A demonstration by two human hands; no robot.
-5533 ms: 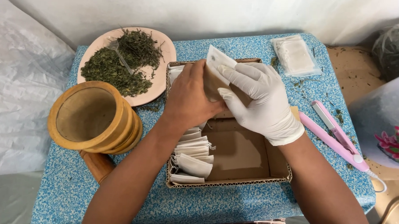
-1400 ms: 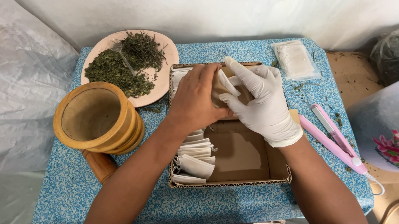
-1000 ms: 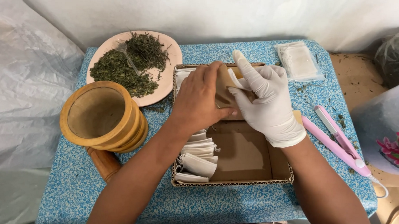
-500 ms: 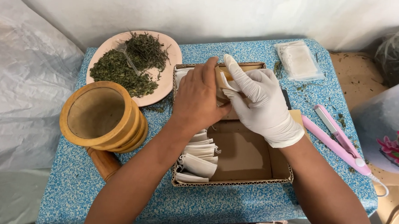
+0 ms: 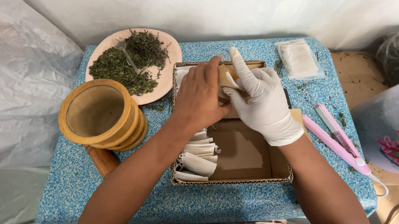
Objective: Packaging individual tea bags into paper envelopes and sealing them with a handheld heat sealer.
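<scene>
A small brown packet (image 5: 223,76) is pinched at the frame centre between the bare left hand (image 5: 200,98) and the gloved right hand (image 5: 261,103), fingers closed on it, above the cardboard box (image 5: 251,158). One row of white sachets (image 5: 198,156) is filled along the left side; the remaining box floor appears unfilled.

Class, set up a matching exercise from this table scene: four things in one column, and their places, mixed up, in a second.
Things:
1. dried herbs
2. wooden mortar
3. pink sealing tool
4. white sachets

Places:
A. right of the cardboard box
B. in the box, along its left wall
C. on the pink plate
D. left of the box, in front of the plate

Pairs: 1-C, 2-D, 3-A, 4-B
</scene>
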